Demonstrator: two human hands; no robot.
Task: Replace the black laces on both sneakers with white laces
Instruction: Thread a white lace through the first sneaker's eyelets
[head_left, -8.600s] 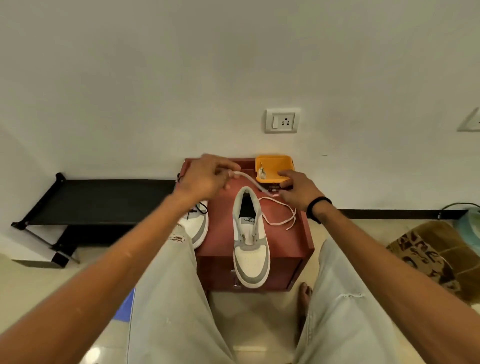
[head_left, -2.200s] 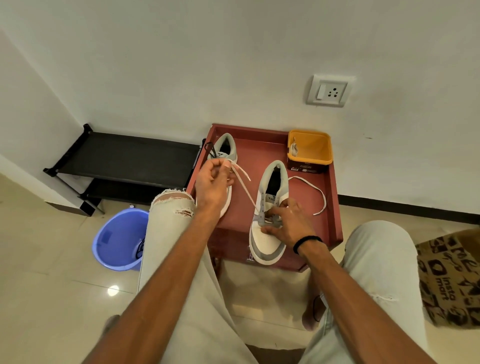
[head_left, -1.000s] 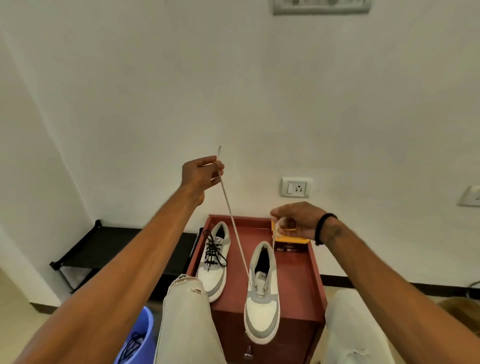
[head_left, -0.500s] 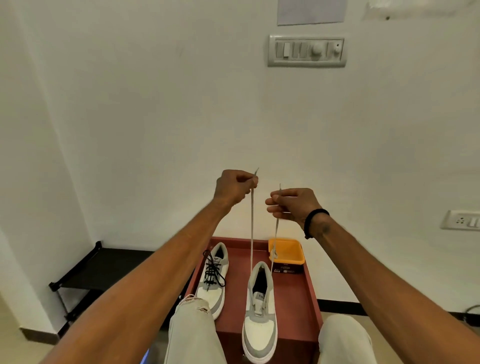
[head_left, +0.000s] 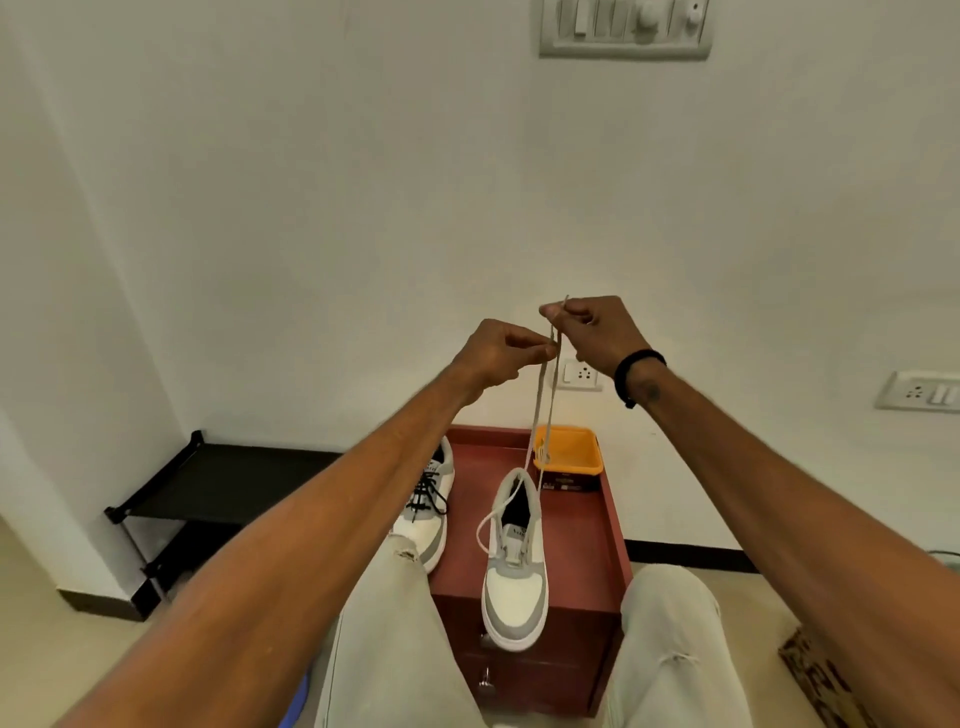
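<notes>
A white and grey sneaker (head_left: 514, 587) stands on the red cabinet top (head_left: 576, 545), toe toward me. A white lace (head_left: 543, 405) runs through its lower eyelets, and both strands rise to my hands. My left hand (head_left: 501, 356) and my right hand (head_left: 592, 332) are raised side by side high above the shoe, each pinching one strand near its tip. A slack loop of lace hangs by the shoe's left side. The other sneaker (head_left: 428, 506), with black laces, stands to the left, partly hidden by my left arm.
An orange tub (head_left: 571, 451) sits at the back right of the cabinet top. A black shoe rack (head_left: 218, 483) stands to the left against the wall. My knees flank the cabinet front. Wall sockets and a switch panel are behind.
My two hands have come together, so the two lace ends meet. The lace has gone slack on the shoe's left side.
</notes>
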